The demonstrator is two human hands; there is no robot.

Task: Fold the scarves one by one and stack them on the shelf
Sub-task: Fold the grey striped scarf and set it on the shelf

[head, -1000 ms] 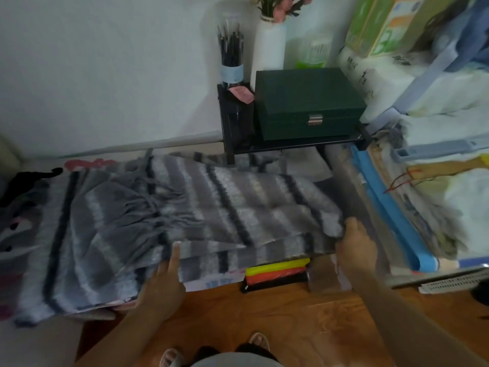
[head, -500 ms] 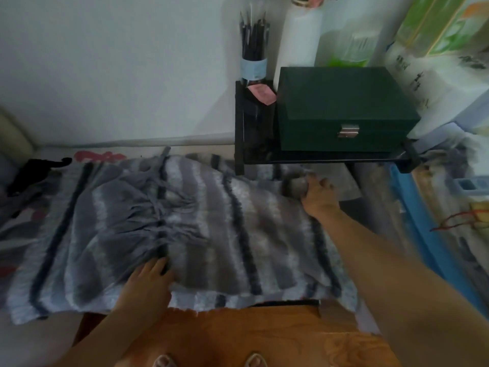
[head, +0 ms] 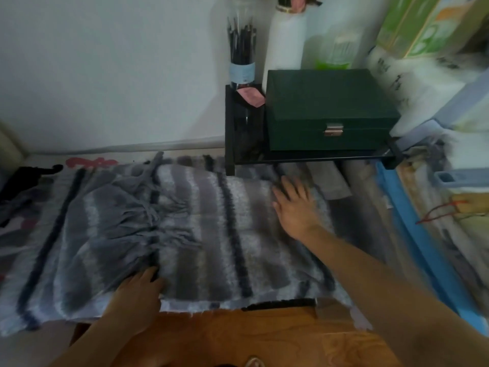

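The right hand (head: 295,206) now lies flat on the grey striped scarf (head: 201,234), fingers straight and spread, palm pressing the cloth near its far right corner, just in front of the black shelf (head: 230,128). A second ago this hand was at the near right edge of the scarf, at the fold there; half a second ago it had reached the far side with fingers curled, and now they are opened out, which reads as smoothing the layer it carried over. The left hand (head: 139,292) rests on the near edge of the scarf towards the left, fingers lying on the cloth beside a dark stripe; whether they pinch the edge or merely press on it cannot be told, as the fingertips are blurred. It has shifted little over the second. The scarf lies spread over the bench, doubled along its length, its fringe (head: 148,207) bunched on top at left of centre and its near hem overhanging the bench's wooden front edge (head: 238,337). The fold looks only partly made: the scarf is too broad for stacking, so further folds seem needed. On the shelf stands a dark green box (head: 325,107), with a jar of brushes (head: 242,56) and a white vase (head: 284,43) behind it.
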